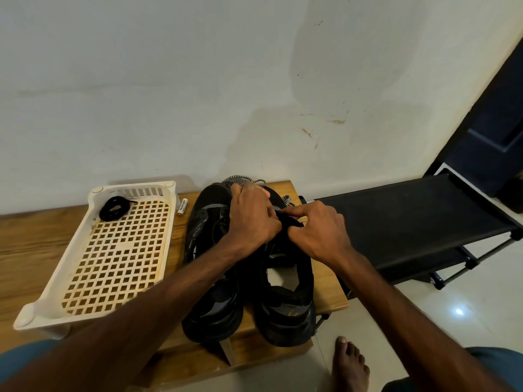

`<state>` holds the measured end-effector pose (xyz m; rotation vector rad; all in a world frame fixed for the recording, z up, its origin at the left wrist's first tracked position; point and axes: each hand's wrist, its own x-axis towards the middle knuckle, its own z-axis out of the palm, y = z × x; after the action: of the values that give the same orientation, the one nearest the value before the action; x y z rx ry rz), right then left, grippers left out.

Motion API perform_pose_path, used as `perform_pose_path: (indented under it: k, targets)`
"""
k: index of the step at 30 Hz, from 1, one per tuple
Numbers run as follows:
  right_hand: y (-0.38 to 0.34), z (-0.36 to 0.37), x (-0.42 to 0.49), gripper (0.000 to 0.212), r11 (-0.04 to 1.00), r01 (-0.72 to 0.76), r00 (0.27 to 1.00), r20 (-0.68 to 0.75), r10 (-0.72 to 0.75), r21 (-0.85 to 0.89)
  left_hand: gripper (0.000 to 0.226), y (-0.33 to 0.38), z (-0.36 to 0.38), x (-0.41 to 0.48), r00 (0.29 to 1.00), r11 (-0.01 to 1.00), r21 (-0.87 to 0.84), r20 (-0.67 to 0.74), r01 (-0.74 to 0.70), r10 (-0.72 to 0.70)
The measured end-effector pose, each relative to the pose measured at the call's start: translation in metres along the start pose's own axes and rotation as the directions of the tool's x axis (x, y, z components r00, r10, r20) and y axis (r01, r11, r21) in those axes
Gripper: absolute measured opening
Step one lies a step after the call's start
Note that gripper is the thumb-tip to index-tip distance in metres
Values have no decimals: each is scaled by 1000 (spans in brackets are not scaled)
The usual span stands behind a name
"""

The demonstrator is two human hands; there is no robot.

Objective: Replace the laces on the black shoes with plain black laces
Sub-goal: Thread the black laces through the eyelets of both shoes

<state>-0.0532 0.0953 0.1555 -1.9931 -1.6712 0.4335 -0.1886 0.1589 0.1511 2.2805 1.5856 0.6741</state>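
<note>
The person is leaning both bare arms over a pair of black shoes that are standing side by side on a low wooden table (25,250), toes pointing at the wall. The left hand (252,219) is curling its fingers down over the front of the right shoe (285,306), up by the laced part, and is gripping the upper there; whether it is also nipping a lace under those fingers I cannot tell. The right hand (317,230) is resting on the other side of the same shoe, thumb and forefinger pressed together and pinching the black edge of its upper just beside the left hand, the two hands almost touching. A checkered black-and-white lace (240,179) is trailing out beyond the left hand toward the wall, with another bit of it showing at the right of the toe. The left shoe (209,250) is standing just beside, partly hidden under the left forearm. The plain black lace (116,207) is lying coiled in the far corner of a white slotted basket (51,292) to the left of the shoes, well apart from both hands. A small white battery (182,206) is lying between the basket and the left shoe. A black bench (410,222) is standing off to the right, and a bare foot (349,363) is resting on the pale tiled floor.
</note>
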Motion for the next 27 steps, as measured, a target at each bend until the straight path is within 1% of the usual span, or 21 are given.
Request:
perform_pose_path:
  k: [4, 7, 12, 16, 17, 20, 22, 25, 27]
  targets:
    - [-1, -2, -2, 49, 1000, 9, 1000, 5, -9, 3, 9, -1, 6, 0, 989, 979, -143, 38, 144, -140]
    - [-1, -3, -3, 49, 1000, 14, 1000, 14, -14, 10, 9, -1, 9, 2, 981, 966, -172, 60, 192, -184]
    - [1, -4, -2, 46, 1000, 6, 999, 44, -5, -6, 6, -5, 7, 2, 982, 972, -148, 59, 184, -177]
    - [-1, -2, -2, 39, 999, 30, 999, 23, -29, -30, 8, -5, 10, 3, 982, 970, -153, 27, 187, -185]
    - [-1, -2, -2, 38, 999, 34, 999, 23, -33, -32, 9, -5, 11, 4, 984, 971, -156, 20, 180, -179]
    - [1, -2, -2, 41, 1000, 29, 999, 16, -29, -9, 8, -3, 11, 1, 994, 990, -96, -33, 104, -107]
    - [5, -2, -2, 44, 999, 23, 999, 22, -24, 23, 7, -3, 11, 0, 994, 992, -85, -49, 93, -98]
    - [8, -2, 1, 42, 996, 14, 999, 46, -18, 84, 8, -4, 11, 2, 988, 982, -120, -26, 149, -153]
    - [10, -1, 4, 43, 992, -6, 998, 56, -2, 129, 10, -4, 11, 4, 979, 958, -202, 13, 203, -205]
